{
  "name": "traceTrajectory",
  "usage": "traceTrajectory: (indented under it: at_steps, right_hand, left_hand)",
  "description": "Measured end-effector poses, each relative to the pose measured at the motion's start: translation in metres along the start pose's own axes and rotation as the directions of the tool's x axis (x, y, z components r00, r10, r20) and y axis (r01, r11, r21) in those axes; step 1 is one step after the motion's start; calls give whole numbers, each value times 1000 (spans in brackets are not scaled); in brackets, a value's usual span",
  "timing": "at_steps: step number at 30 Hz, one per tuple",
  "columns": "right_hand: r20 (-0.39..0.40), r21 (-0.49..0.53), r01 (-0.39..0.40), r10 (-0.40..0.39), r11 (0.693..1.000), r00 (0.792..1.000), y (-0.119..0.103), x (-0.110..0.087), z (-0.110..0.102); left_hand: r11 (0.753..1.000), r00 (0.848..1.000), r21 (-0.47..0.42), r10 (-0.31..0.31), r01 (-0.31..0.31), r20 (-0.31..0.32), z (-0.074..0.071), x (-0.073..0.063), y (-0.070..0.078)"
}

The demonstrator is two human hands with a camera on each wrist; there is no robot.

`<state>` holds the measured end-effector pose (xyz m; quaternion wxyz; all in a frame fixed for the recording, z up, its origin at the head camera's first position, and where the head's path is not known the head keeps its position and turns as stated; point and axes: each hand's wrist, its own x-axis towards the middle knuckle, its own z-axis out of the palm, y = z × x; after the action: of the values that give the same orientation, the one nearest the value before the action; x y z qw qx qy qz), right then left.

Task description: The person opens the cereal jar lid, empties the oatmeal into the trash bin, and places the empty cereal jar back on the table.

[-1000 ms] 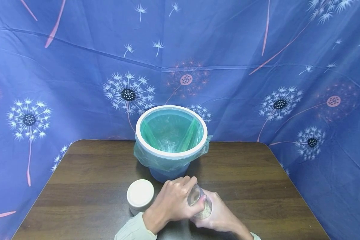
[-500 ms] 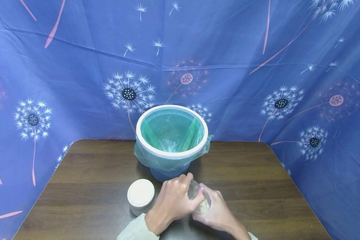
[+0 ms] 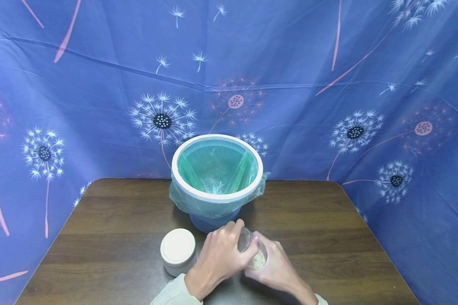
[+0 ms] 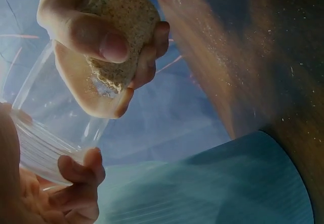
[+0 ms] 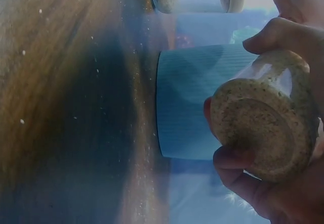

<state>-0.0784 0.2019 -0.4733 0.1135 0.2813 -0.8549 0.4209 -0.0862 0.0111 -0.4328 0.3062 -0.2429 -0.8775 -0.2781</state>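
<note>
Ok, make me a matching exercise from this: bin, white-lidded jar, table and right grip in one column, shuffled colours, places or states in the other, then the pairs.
1. bin
2. white-lidded jar
3. table
4. right grip

A. brown, wood-grained
B. curled round the held jar's filled end
C. in front of the bin, left of the held jar
D. blue body, white rim

Pairs: 1-D; 2-C; 3-A; 4-B
</note>
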Motion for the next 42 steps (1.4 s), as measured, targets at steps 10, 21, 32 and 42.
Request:
traceTrajectory:
  at_steps: [10, 21, 32, 42]
  right_hand:
    - [109, 155, 6, -23, 988, 994, -2, 4, -11]
    - [350, 381, 14, -158, 925, 923, -1, 9, -28]
    - [397, 403, 45, -219, 914, 891, -4, 7, -25]
    - [378, 398, 40, -204, 916, 903, -6, 4, -24]
  left_hand:
    - [992, 992, -89, 94, -86, 88, -10, -2, -9]
    - [906, 911, -110, 412, -409, -3, -21, 3, -15]
    - [864, 867, -84, 488, -496, -105, -19, 6, -12]
    - [867, 869, -83, 479, -490, -124, -16, 5, -11]
